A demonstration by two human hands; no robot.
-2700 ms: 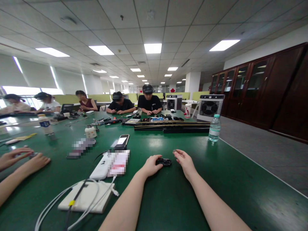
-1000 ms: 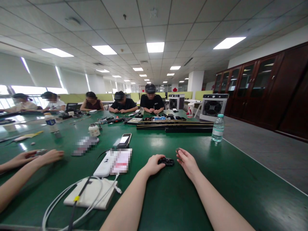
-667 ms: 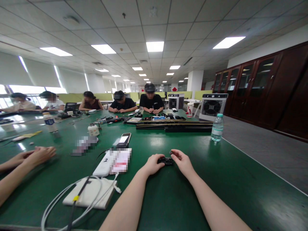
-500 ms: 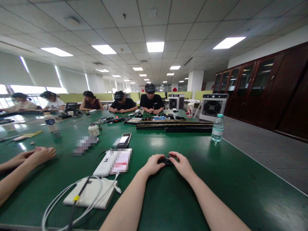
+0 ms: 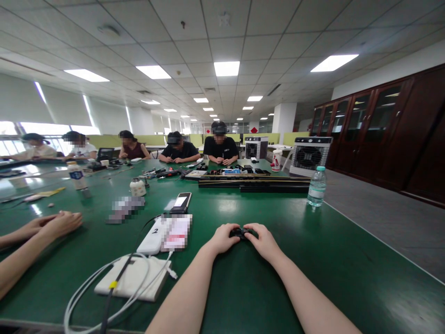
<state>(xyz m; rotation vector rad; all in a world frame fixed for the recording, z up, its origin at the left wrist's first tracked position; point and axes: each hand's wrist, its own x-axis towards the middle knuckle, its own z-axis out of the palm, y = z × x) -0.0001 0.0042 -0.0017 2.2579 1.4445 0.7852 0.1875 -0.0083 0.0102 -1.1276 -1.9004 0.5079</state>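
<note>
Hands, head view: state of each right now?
Left hand: closed on the small black part on the green table.
Right hand: closed on the same part.

Open green table (image 5: 313,260) rt of hands; power bank (image 5: 150,235) & cables (image 5: 104,283) crowding lft.

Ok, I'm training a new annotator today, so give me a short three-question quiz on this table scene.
1. True or false: both the left hand and the right hand touch the small black part.
2. Which stands nearest the table's right edge? A) water bottle B) phone C) white power bank
3. Fill in: the white cable loops over a flat white ____.

Key: 1 true; 2 A; 3 box.
</note>
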